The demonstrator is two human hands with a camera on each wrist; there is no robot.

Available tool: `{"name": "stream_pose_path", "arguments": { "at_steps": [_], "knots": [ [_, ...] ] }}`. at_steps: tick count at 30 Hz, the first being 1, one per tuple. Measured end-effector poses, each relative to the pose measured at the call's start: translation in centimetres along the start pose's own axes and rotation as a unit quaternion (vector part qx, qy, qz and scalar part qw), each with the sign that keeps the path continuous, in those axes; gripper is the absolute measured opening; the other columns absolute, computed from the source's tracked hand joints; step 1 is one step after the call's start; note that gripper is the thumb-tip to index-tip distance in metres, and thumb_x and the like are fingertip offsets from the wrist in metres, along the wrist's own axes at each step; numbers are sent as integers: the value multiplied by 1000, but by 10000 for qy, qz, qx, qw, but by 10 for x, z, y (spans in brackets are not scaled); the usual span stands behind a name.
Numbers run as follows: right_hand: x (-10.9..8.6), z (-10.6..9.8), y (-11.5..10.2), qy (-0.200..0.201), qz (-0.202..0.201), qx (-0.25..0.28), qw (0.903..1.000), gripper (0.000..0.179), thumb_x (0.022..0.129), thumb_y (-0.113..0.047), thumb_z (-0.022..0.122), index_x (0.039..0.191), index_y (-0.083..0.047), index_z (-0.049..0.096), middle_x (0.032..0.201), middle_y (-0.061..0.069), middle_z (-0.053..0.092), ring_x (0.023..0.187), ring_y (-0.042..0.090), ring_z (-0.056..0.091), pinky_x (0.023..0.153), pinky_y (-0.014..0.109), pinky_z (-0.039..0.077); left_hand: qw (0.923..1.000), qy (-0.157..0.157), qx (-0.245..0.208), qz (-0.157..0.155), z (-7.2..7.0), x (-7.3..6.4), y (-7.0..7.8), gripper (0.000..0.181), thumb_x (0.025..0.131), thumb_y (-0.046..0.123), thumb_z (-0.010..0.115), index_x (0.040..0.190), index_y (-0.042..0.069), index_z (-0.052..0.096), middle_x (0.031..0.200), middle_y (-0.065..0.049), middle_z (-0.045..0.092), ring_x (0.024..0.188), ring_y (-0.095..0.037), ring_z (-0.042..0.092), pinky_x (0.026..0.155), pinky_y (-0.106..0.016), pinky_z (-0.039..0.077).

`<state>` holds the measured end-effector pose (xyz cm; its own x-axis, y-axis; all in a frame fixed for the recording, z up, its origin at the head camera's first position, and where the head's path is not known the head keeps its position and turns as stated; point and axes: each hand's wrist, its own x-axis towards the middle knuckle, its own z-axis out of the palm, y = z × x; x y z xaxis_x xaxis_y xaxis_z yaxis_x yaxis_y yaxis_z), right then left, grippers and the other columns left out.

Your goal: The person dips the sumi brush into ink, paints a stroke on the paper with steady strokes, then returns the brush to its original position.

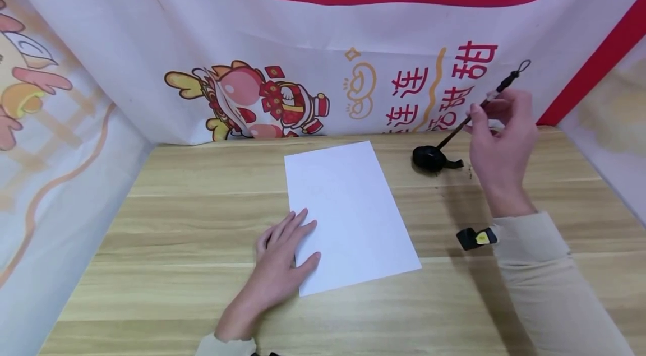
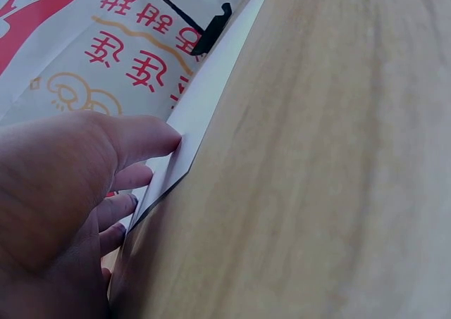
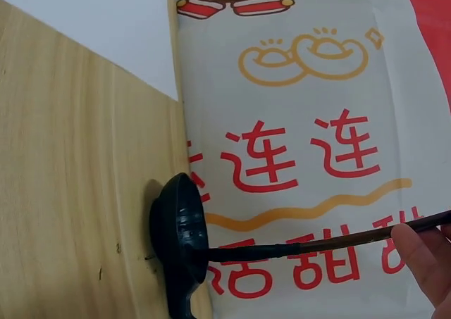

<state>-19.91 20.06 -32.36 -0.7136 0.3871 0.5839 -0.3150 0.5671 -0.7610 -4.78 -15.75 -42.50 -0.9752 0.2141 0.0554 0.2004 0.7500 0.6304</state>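
Note:
My right hand (image 1: 504, 143) pinches a dark calligraphy brush (image 1: 458, 130) by the upper part of its shaft, with a hanging loop at the top end. The brush slants down, its tip inside a small black ink dish (image 1: 429, 158) with a short curved handle. In the right wrist view the brush (image 3: 317, 246) enters the hollow of the ink dish (image 3: 173, 227). My left hand (image 1: 282, 258) rests on the left edge of a blank white sheet of paper (image 1: 353, 216), fingers spread. The left wrist view shows the thumb of the left hand (image 2: 63, 185) on the paper (image 2: 204, 101).
A light wood-grain table (image 1: 192, 232) lies under everything. Printed cloth (image 1: 303, 25) with red characters and cartoon figures hangs along the back and sides. Small dark specks (image 3: 118, 248) mark the wood near the ink dish. A black strap piece (image 1: 474, 238) sits at the right wrist.

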Motion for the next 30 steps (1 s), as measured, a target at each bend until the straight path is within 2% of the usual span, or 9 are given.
{"name": "stream_pose_path", "arguments": {
  "at_steps": [2,8,15,18,22,24,30],
  "knots": [
    [0,-2,2,49,-33,10,10000,27,108,-28,64,133,-17,62,113,-24,63,104,-2,68,81,7,54,10000,-33,4,-21,0,0,1,57,103,30,70,156,17,56,176,-2,37,165,-34,28,126,-67,11],
    [0,-2,-1,117,-293,-29,9995,30,108,-36,63,133,-18,62,123,-2,72,105,-2,69,82,8,54,9999,71,-40,68,0,1,-1,58,102,30,70,156,14,57,175,-6,38,164,-36,29,125,-67,11],
    [-7,11,-2,-109,-573,97,9983,33,107,-25,67,133,-5,62,121,12,75,97,-11,63,75,5,50,10000,65,32,49,1,0,1,58,101,30,71,155,15,57,175,-6,39,164,-36,30,125,-67,13],
    [-10,14,-4,-176,-545,198,9982,33,107,-22,67,134,-4,61,120,12,75,97,-10,63,75,5,51,10000,5,23,-20,1,0,1,57,102,29,71,155,16,57,176,-4,38,165,-35,28,126,-66,12],
    [-10,15,-7,-169,-338,513,9980,30,106,-18,68,132,-4,60,113,1,71,98,-1,68,75,9,56,10000,-38,16,-49,2,0,0,57,102,29,70,156,16,56,176,-3,37,165,-34,27,126,-66,11],
    [-8,14,-8,-107,-275,495,9983,28,107,-19,68,131,-8,61,113,-1,71,99,0,68,74,10,55,10000,-59,14,-43,2,0,0,57,103,29,70,156,16,56,176,-3,36,165,-34,27,126,-66,11],
    [-7,14,-9,-3,-513,4,9987,31,108,-27,66,132,-8,64,119,10,76,97,-11,62,72,12,47,10000,-46,-8,-40,1,1,1,57,103,29,69,157,16,56,177,-3,36,166,-34,26,126,-66,11]
  ]
}}
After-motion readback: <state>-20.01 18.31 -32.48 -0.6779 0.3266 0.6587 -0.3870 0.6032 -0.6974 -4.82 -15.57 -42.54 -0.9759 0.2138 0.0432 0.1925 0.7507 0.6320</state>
